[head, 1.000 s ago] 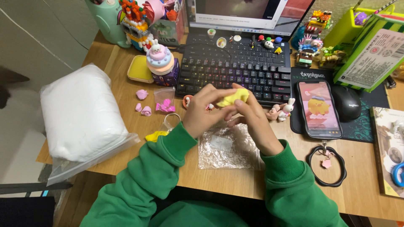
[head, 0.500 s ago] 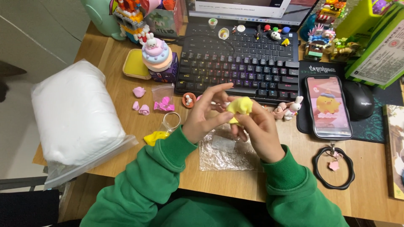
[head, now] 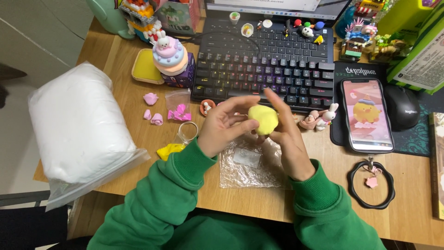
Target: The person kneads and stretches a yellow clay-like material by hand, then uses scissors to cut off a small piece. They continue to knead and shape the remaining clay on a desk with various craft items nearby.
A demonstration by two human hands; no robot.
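A lump of yellow clay (head: 263, 119) is pressed between my two hands above the wooden desk (head: 138, 139). My left hand (head: 224, 126) cups it from the left with thumb and fingers on it. My right hand (head: 287, 139) holds it from the right, fingers raised behind it. Both arms wear green sleeves. Below the hands lies a crinkled clear plastic sheet (head: 252, 164). A smaller bit of yellow clay (head: 169, 150) lies left of my left wrist, by a small clear cup (head: 187, 133).
A black keyboard (head: 263, 69) sits behind the hands, a phone (head: 367, 115) and mouse (head: 401, 108) to the right. A big bag of white clay (head: 78, 129) fills the left. Pink clay pieces (head: 156, 115), a cake figure (head: 170, 58) and small figurines lie around.
The yellow clay has gone from a stretched strip to a rounded lump between my hands. The view has shifted slightly closer to the desk.
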